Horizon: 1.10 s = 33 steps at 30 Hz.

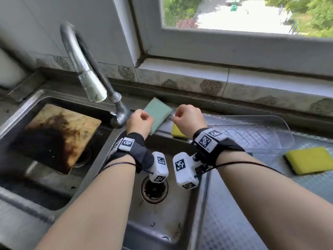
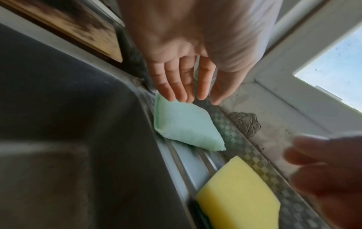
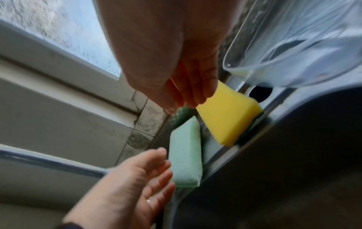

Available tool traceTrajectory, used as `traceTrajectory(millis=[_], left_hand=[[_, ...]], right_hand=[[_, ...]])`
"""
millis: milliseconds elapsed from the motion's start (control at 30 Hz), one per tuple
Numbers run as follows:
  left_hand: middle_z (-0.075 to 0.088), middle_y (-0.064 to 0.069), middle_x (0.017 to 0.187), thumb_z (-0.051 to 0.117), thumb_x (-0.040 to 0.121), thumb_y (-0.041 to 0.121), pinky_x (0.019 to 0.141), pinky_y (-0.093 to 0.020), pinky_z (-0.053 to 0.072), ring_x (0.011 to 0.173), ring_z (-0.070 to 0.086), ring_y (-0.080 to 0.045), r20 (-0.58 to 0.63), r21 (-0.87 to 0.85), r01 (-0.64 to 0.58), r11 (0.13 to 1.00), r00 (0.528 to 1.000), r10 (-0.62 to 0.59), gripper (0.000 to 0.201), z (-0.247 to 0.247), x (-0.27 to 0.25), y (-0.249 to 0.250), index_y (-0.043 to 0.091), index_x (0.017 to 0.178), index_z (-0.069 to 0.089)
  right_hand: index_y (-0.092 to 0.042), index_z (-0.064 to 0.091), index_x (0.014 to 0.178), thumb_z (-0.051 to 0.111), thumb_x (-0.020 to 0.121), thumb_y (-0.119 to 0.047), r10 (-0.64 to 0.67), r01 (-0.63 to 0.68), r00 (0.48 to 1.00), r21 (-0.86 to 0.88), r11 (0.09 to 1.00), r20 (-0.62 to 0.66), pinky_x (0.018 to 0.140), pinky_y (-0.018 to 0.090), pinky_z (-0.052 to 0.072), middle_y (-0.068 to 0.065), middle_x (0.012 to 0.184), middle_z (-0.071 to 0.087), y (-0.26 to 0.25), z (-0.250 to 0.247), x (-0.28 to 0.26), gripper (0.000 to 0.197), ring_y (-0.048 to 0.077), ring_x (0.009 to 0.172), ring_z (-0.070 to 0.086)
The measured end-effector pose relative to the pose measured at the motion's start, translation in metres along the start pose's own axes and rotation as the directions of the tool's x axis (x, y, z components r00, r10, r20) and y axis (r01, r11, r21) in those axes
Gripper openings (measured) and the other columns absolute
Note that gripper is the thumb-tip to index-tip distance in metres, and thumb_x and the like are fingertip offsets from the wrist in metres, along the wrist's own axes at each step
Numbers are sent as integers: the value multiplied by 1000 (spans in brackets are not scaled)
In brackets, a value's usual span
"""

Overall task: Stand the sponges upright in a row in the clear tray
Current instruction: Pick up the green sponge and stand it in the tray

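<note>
A pale green sponge (image 1: 158,112) (image 2: 186,128) (image 3: 186,153) lies flat on the sink's back ledge, beside the tap base. My left hand (image 1: 142,118) (image 2: 197,96) hovers at its left end, fingers nearly straight, holding nothing. A yellow sponge (image 1: 177,131) (image 2: 239,193) (image 3: 229,117) lies flat just right of it. My right hand (image 1: 177,115) (image 3: 182,105) is over its far end with loose fingers; contact cannot be told. The clear tray (image 1: 252,134) (image 3: 293,38) sits to the right on the drainboard with no sponge in it. A second yellow sponge (image 1: 306,160) lies flat in front of the tray.
The curved tap (image 1: 86,69) stands left of my hands. A stained wooden board (image 1: 61,134) leans in the left basin. Below my wrists is the right basin with its drain (image 1: 154,188). A tiled ledge and window frame run behind the sponges.
</note>
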<state>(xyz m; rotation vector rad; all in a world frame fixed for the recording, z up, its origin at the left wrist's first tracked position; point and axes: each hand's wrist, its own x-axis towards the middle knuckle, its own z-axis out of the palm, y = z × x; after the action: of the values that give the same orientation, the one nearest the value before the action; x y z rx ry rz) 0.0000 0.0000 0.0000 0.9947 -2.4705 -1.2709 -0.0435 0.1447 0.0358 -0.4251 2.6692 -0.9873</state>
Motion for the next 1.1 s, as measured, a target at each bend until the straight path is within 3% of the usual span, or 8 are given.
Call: traceTrajectory(millis=[167, 300, 500, 600, 700, 867, 1000, 1100], left_hand=[[48, -21, 131, 66, 78, 24, 98, -35, 38, 120, 48, -35, 140, 223, -73, 972, 989, 42, 54, 15, 19, 14, 9, 126, 46], [41, -20, 133, 74, 70, 27, 95, -36, 40, 120, 47, -36, 164, 254, -59, 965, 986, 18, 77, 26, 29, 11, 10, 134, 35], [39, -22, 133, 73, 69, 21, 97, -46, 38, 121, 45, -42, 158, 383, -63, 922, 988, 2, 78, 32, 34, 2, 7, 132, 28], [39, -22, 134, 75, 65, 22, 97, -45, 39, 122, 44, -41, 136, 342, -29, 939, 991, -19, 81, 26, 34, 4, 5, 129, 28], [39, -21, 135, 76, 63, 25, 99, -43, 39, 124, 43, -39, 102, 281, -24, 959, 995, -5, 83, 14, 30, 14, 5, 129, 30], [43, -16, 132, 74, 64, 17, 96, -30, 37, 120, 45, -29, 70, 5, -170, 985, 983, 169, 77, 1, 14, 60, 6, 128, 34], [48, -7, 121, 73, 65, 6, 86, -17, 35, 107, 45, -16, 169, -207, -247, 946, 944, 284, 73, 15, -11, 96, 8, 127, 34], [48, -3, 112, 74, 66, 0, 80, -10, 34, 105, 46, -14, 265, -276, -251, 928, 908, 325, 75, 36, -33, 107, 9, 128, 33]], right_hand=[[-8, 54, 78, 50, 86, -20, 115, -107, 991, -116, 987, 66, 66, 32, 36, 21, 99, 67, 1, 26, 26, 15, 37, 94, 61], [-2, 62, 91, 56, 84, -30, 173, -169, 985, -154, 973, 13, 67, 32, 39, 21, 104, 67, -2, 36, 35, 29, 37, 96, 63], [-2, 62, 97, 48, 83, -7, 216, -214, 976, -235, 948, -18, 69, 33, 41, 20, 108, 67, -5, 44, 36, 21, 36, 99, 62], [-3, 60, 91, 47, 83, -7, 200, -199, 980, -187, 962, -10, 71, 35, 42, 22, 107, 65, -5, 39, 35, 16, 38, 101, 61], [-10, 48, 69, 45, 78, -4, 164, -166, 986, -67, 984, -35, 69, 34, 40, 22, 100, 65, -6, 25, 28, 11, 38, 96, 60], [-9, 56, 81, 46, 79, -8, 81, -53, 975, 142, 989, -205, 66, 31, 38, 13, 86, 63, 0, -20, 5, 10, 32, 79, 53], [-16, 57, 78, 51, 82, -9, 57, 0, 946, 178, 984, -319, 65, 30, 42, -4, 65, 52, 20, -59, -15, 10, 24, 70, 53], [-16, 58, 80, 50, 83, -7, 52, 7, 935, 163, 987, -352, 68, 33, 46, -1, 71, 55, 40, -79, -32, 12, 23, 71, 52]])
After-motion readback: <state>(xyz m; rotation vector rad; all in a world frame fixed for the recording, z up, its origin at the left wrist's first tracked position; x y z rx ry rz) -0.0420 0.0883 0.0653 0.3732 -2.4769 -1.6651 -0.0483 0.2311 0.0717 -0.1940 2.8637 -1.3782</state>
